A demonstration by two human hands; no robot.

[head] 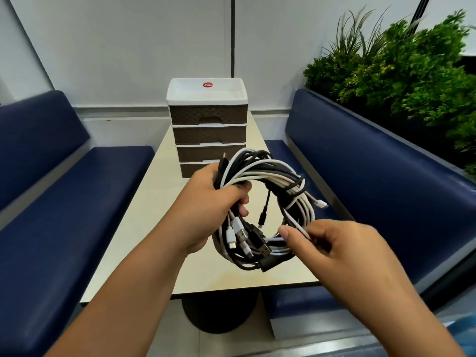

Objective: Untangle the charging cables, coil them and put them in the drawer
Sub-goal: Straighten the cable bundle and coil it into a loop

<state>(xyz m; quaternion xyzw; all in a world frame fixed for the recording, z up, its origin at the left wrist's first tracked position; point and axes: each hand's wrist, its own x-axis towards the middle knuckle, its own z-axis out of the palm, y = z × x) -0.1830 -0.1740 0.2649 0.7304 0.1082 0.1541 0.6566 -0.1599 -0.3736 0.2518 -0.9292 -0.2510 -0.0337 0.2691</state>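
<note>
1. The charging cables, black and white together, are held as one ring-shaped bundle in the air above the surface, in front of the drawer unit.
2. The left hand is closed round the left side of the bundle, fingers curled through the ring and thumb on top.
3. The right hand is partly closed; a single white strand at the lower right of the bundle is pinched between its thumb and fingers.
4. Coiling appears largely done, but only as one mixed loop: several plugs hang loose inside the ring, and a black strand is wrapped across the white ones at the upper right. Whether the cables are truly separated cannot be told.
5. The visible drawers of the unit are shut, though the lowest is partly hidden behind the bundle. Opening one and placing the cables inside is judged to be what is left, besides any further sorting.
</note>
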